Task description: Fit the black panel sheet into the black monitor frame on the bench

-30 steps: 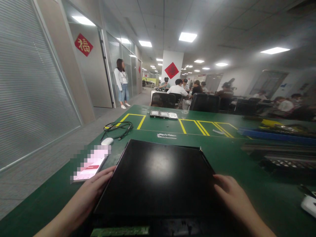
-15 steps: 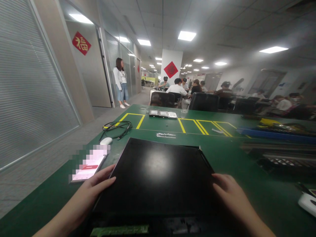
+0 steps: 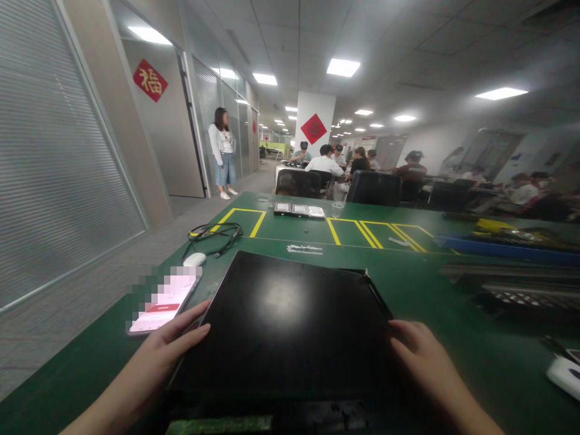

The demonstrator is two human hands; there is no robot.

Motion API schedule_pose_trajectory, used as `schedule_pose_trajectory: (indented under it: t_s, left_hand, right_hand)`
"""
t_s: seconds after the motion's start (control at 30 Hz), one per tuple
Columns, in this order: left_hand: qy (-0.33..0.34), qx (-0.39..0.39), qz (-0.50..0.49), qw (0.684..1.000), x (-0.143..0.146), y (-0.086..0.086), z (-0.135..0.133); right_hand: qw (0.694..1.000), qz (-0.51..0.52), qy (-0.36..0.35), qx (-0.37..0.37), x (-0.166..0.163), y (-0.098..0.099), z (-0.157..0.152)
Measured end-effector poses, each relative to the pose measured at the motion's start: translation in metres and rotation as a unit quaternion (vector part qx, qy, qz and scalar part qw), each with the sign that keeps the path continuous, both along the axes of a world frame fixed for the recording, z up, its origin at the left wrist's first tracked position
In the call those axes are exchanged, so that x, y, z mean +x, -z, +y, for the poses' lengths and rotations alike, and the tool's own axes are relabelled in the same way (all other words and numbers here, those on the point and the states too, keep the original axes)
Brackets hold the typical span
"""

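A flat black computer case (image 3: 294, 338) with a shiny top lies before me on the green table. My left hand (image 3: 174, 338) grips its left edge, thumb on the top and fingers along the side. At the right edge, my right hand (image 3: 419, 344) holds on with its thumb and fingertips, some of which are hidden by the side. A strip of green circuit board (image 3: 220, 425) shows at the near end. Beside my left hand lies a phone (image 3: 167, 302) with a lit, partly blurred screen. Just beyond the phone is a white mouse (image 3: 194, 259).
A coiled black cable (image 3: 215, 238) lies at the far left. Several hard drives (image 3: 299, 209) and a clear cup (image 3: 338, 209) stand near the far edge. A blue tray (image 3: 507, 246) and a white device (image 3: 564, 374) are at right. One person (image 3: 223, 151) stands beyond the table.
The far left part of the case's top has risen very slightly and shifted a little to the left, along with my left hand. My right hand keeps its place.
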State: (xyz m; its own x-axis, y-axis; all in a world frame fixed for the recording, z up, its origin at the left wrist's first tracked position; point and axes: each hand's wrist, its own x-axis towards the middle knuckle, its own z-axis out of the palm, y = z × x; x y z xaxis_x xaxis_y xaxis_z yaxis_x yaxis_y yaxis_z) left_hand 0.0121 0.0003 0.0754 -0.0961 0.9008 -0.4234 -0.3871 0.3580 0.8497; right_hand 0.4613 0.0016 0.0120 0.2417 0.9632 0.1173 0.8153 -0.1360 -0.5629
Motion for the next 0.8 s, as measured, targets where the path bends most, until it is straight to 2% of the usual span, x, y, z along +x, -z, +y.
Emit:
schedule_pose_trajectory:
  t_s: [0.13,0.37,0.63,0.8]
  left_hand:
    - [0.013,0.003,-0.018,1.000,0.001,0.001,-0.002]
    - [-0.013,0.033,-0.022,0.999,-0.001,0.012,0.000]
    - [-0.015,0.056,-0.048,0.997,0.005,0.004,-0.003]
    - [-0.025,0.082,0.003,0.996,0.001,0.011,-0.001]
  right_hand:
    - [1.000,0.015,0.006,0.009,0.001,0.001,0.000]
    - [0.998,0.058,0.028,0.022,0.002,0.005,0.002]
    - [0.995,0.067,0.077,0.003,0.001,-0.001,0.005]
    - [0.989,0.118,0.092,0.008,0.003,-0.003,0.006]
